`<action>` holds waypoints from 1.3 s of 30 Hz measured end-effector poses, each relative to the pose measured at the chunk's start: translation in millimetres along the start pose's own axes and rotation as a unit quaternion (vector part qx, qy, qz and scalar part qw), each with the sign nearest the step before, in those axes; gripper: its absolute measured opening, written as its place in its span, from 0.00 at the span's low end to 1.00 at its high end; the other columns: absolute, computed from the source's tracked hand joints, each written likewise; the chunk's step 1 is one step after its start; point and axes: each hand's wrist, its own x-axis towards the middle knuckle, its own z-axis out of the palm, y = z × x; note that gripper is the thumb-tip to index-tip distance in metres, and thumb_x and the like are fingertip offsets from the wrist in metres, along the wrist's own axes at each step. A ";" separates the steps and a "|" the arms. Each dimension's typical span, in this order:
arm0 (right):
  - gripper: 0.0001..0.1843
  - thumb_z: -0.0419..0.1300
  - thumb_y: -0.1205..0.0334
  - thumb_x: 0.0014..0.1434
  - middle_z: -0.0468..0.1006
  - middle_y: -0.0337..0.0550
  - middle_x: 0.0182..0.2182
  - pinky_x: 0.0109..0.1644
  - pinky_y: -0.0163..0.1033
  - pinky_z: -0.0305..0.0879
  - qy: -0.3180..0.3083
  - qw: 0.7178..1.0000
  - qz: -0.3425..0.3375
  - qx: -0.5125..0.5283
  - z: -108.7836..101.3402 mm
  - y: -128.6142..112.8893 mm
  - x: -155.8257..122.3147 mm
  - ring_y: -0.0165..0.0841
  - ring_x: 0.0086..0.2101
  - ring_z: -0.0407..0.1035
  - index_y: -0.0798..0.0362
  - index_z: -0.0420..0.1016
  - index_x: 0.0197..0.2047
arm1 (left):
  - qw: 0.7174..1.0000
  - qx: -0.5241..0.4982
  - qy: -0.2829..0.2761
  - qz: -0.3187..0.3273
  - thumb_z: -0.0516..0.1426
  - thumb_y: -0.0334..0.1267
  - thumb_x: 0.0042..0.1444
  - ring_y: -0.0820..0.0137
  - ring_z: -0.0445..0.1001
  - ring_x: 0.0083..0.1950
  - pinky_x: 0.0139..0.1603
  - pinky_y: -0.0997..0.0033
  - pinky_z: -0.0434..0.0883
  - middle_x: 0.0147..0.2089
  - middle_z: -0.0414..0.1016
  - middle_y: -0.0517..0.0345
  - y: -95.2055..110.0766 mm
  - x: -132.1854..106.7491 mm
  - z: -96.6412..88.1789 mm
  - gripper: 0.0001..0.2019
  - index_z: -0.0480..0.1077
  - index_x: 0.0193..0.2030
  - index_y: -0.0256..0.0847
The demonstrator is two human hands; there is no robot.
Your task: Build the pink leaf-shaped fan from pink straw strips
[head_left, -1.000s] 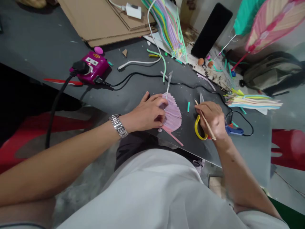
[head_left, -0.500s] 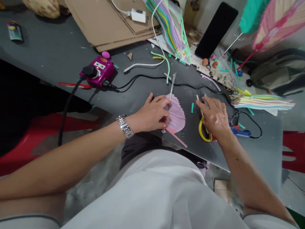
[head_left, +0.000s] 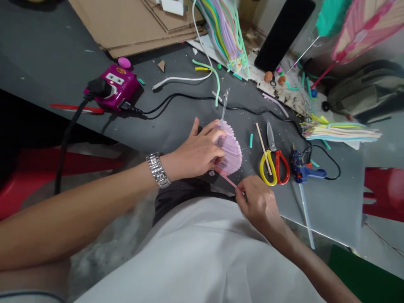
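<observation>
My left hand [head_left: 197, 151], a metal watch on its wrist, grips a pink fan-shaped piece [head_left: 231, 151] made of straw strips and lifts it a little off the grey table [head_left: 176, 122]. Thin wires [head_left: 224, 103] stick out of the fan's top. My right hand [head_left: 255, 204] pinches the end of the pink strip [head_left: 227, 181] that trails from the fan's lower edge. A wooden stick [head_left: 262, 147] lies across yellow-and-red scissors [head_left: 274, 162] to the right, apart from both hands.
A blue glue gun [head_left: 299, 168] with a black cord lies right of the scissors. A magenta power strip [head_left: 115, 86] sits at the left. Cardboard sheets [head_left: 139, 25], a bundle of coloured straws [head_left: 225, 33] and flat coloured strips [head_left: 341, 131] lie farther back.
My right hand left the wooden stick on the scissors and came down to pinch the fan's pink strip. My left hand has raised the fan slightly.
</observation>
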 end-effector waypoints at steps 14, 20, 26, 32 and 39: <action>0.07 0.57 0.65 0.70 0.78 0.47 0.32 0.39 0.44 0.64 0.017 0.998 -0.046 0.031 -5.1 3.6 14.2 0.40 0.34 0.71 0.52 0.77 0.45 | 0.996 -0.040 -0.056 0.062 0.64 0.32 0.60 0.41 0.37 0.82 0.74 0.21 0.33 0.76 0.60 0.61 -7.0 7.6 -6.4 0.07 0.83 0.36 0.50; 0.05 0.58 0.65 0.67 0.80 0.44 0.34 0.40 0.42 0.66 0.136 0.968 0.191 -0.086 -60.3 75.9 -22.2 0.38 0.34 0.73 0.50 0.76 0.43 | 0.995 -0.024 -0.014 0.096 0.62 0.34 0.59 0.39 0.43 0.80 0.72 0.18 0.36 0.76 0.61 0.58 -22.2 4.3 8.2 0.06 0.82 0.37 0.48; 0.15 0.55 0.71 0.60 0.81 0.46 0.39 0.41 0.43 0.66 0.083 0.934 0.283 -0.203 -93.2 120.7 -80.6 0.41 0.39 0.73 0.49 0.77 0.48 | 0.995 0.034 -0.017 0.094 0.57 0.26 0.52 0.41 0.45 0.80 0.73 0.21 0.37 0.75 0.62 0.59 -32.3 7.0 21.5 0.15 0.81 0.35 0.51; 0.33 0.56 0.73 0.56 0.75 0.55 0.59 0.60 0.52 0.63 -0.009 0.961 0.143 -0.235 -83.3 159.1 -64.4 0.49 0.58 0.67 0.51 0.69 0.65 | 0.993 0.076 -0.089 0.025 0.57 0.27 0.59 0.44 0.41 0.81 0.71 0.20 0.40 0.77 0.60 0.56 -12.2 12.2 3.9 0.15 0.83 0.41 0.49; 0.21 0.61 0.65 0.54 0.80 0.53 0.40 0.51 0.50 0.68 0.090 0.985 0.094 -0.110 -72.5 201.2 -54.6 0.45 0.42 0.73 0.54 0.76 0.52 | 0.988 0.054 -0.142 0.027 0.62 0.32 0.60 0.44 0.42 0.81 0.75 0.28 0.45 0.78 0.56 0.54 4.3 21.1 -15.3 0.06 0.82 0.39 0.45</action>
